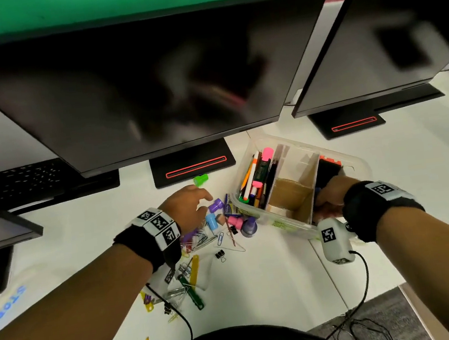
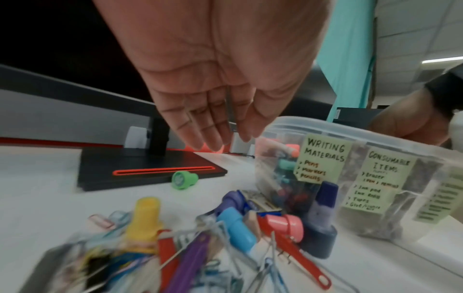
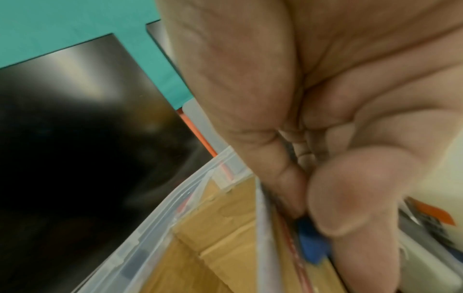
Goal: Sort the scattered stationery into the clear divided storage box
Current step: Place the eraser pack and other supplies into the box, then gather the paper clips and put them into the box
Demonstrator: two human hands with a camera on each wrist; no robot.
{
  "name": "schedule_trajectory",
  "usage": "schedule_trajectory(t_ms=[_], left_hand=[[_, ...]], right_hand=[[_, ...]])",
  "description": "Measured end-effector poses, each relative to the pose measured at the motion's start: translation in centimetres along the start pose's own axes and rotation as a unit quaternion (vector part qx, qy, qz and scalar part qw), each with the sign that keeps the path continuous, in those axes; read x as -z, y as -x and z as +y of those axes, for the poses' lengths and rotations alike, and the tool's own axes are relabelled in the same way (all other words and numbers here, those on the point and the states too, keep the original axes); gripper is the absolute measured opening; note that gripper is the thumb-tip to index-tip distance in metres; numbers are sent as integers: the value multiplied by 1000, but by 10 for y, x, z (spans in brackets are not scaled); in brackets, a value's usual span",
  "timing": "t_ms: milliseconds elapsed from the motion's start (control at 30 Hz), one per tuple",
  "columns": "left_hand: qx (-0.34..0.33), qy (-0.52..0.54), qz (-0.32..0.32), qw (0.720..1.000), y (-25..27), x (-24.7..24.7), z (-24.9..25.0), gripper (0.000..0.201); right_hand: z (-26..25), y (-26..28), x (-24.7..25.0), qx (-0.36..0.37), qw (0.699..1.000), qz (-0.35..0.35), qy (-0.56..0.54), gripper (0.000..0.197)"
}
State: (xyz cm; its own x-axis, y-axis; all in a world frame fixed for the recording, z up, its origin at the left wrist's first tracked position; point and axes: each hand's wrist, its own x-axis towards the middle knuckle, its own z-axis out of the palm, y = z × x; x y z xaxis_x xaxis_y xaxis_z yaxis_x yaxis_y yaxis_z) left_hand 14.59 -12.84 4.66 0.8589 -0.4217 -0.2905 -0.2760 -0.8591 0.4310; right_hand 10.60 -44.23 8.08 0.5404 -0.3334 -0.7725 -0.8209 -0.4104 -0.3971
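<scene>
The clear divided box (image 1: 280,222) stands tilted right of centre; pens and markers (image 1: 259,179) fill its left compartment and the cardboard-lined middle one (image 1: 289,194) holds nothing I can see. My right hand (image 1: 327,199) reaches into the right compartment, thumb and fingers (image 3: 350,208) pinching a small blue object (image 3: 312,242) beside the divider. My left hand (image 1: 197,202) hovers with straight fingers (image 2: 213,136) above the stationery pile: purple stamp (image 1: 216,205), blue stamp (image 2: 235,228), pink stamp (image 2: 285,224), ink bottle (image 2: 323,216), paper clips (image 1: 198,240). It touches nothing.
A green stamp (image 1: 200,179) lies apart by the black monitor base (image 1: 193,166). Monitors loom close behind. Fasteners and binder clips (image 1: 192,291) trail toward me. A white tagged device (image 1: 334,241) with a cable sits by the box's near corner. A keyboard (image 1: 13,180) is far left.
</scene>
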Motion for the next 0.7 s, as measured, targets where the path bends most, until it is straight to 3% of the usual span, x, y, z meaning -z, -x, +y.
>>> schedule_trajectory(t_ms=[100,300,467,700], left_hand=[[38,-5,-12,999,7,0,-18,30],[97,-15,-55,994,15,-6,-45,29],[78,-27,-78,994,10,-12,-34,29],[7,-7,-88,996,-12,-26,26,35]], right_hand=[[8,-4,2,-6,996,3,-89,21],[5,-12,0,-26,990,61,-126,25],[0,-9,-1,-40,986,78,-144,22],[-1,-13,-1,-64,983,92,-148,13]])
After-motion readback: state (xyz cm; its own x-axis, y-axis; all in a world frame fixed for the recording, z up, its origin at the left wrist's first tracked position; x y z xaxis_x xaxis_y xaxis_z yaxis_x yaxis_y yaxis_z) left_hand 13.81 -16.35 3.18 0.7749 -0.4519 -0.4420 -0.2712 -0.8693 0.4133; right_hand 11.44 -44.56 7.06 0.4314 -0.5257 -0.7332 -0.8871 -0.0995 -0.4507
